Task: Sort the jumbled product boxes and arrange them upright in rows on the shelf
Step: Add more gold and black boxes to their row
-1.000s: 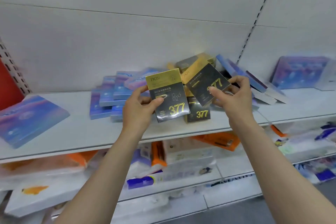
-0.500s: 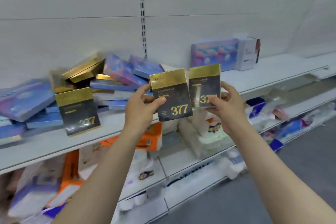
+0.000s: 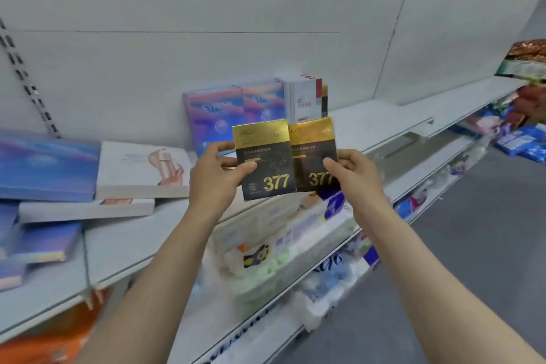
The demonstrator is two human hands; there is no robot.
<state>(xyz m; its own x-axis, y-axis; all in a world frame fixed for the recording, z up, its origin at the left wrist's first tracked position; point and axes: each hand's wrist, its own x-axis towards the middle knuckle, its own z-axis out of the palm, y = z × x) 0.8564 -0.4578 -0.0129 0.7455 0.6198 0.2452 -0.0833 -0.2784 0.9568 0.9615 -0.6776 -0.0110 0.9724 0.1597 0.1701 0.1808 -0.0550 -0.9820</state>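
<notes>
My left hand (image 3: 214,177) pinches a black-and-gold "377" box (image 3: 263,158) by its left edge, held upright in the air. My right hand (image 3: 356,174) pinches a second black-and-gold "377" box (image 3: 313,151) by its right edge, just behind and to the right of the first. Both boxes hover in front of the white shelf (image 3: 369,122). Behind them two purple-blue boxes (image 3: 214,114) and a white box (image 3: 305,97) stand upright against the back panel. At the left, blue boxes (image 3: 47,162) and white boxes (image 3: 141,168) lie flat in a jumble.
Bare shelf board stretches to the right of the upright boxes. Lower shelves (image 3: 295,233) hold plastic-wrapped packs. Foil packets (image 3: 529,53) sit on shelves at the far right. Grey floor (image 3: 487,230) lies at the lower right.
My view has swung right along the shelf, with both hands carrying their boxes. The pile of gold and blue boxes has left the frame; the upright row now sits right behind the held boxes.
</notes>
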